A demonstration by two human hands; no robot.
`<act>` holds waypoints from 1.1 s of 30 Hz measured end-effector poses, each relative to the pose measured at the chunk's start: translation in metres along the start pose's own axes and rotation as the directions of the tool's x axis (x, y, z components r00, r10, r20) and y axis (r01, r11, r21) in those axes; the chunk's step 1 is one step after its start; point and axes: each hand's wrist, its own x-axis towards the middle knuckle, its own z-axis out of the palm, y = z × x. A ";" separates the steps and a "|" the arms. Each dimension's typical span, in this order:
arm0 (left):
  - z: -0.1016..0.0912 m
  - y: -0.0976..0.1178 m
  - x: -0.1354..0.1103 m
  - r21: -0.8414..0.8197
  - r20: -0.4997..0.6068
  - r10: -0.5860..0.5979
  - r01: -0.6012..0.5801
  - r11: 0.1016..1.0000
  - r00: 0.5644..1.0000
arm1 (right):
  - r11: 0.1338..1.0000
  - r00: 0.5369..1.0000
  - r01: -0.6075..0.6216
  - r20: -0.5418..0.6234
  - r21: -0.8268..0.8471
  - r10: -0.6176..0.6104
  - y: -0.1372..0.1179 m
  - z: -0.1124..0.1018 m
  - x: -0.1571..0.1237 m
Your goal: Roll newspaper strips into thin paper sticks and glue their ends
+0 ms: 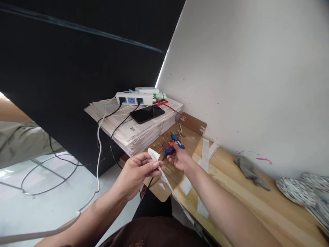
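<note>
My left hand (138,171) pinches a thin white paper strip (168,181) near its flared, folded end. The strip's long tail slants down to the right, past the table edge. My right hand (180,158) grips a blue glue gun (177,143) with a teal nozzle area and an orange trigger. Its black cord passes behind my left fingers. Both hands are over a brown board (164,193) with small scraps and glue bits on it. The glue gun is beyond the paper's folded end and apart from it.
A newspaper stack (128,137) at the back carries a black phone (147,114) and a power strip (134,99). White paper strips (204,157) lie on the wooden table (231,192). A grey cloth (250,171) and woven paper pieces (295,190) are at right. A white cable (98,154) hangs at left.
</note>
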 end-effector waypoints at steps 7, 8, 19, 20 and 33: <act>0.006 -0.007 0.001 -0.007 0.046 -0.035 0.035 0.999 0.998 | 0.973 0.975 -0.221 0.005 0.062 0.221 -0.013 0.003 0.001; 0.008 -0.008 0.002 -0.007 0.052 -0.033 0.033 0.999 0.998 | 0.970 0.973 -0.229 0.034 0.078 0.227 -0.016 0.004 -0.005; 0.028 -0.019 0.020 -0.069 0.074 -0.047 0.052 0.996 0.996 | 0.846 0.968 0.240 0.183 -0.476 -0.172 -0.015 -0.014 -0.143; 0.031 -0.021 0.022 -0.070 0.089 -0.062 0.068 0.995 0.994 | 0.755 0.946 0.320 0.149 -0.572 -0.288 -0.013 -0.017 -0.151; 0.068 -0.033 0.024 -0.018 0.257 -0.156 0.166 0.986 0.954 | 0.988 0.945 -0.097 0.301 -0.123 0.131 -0.017 -0.072 -0.168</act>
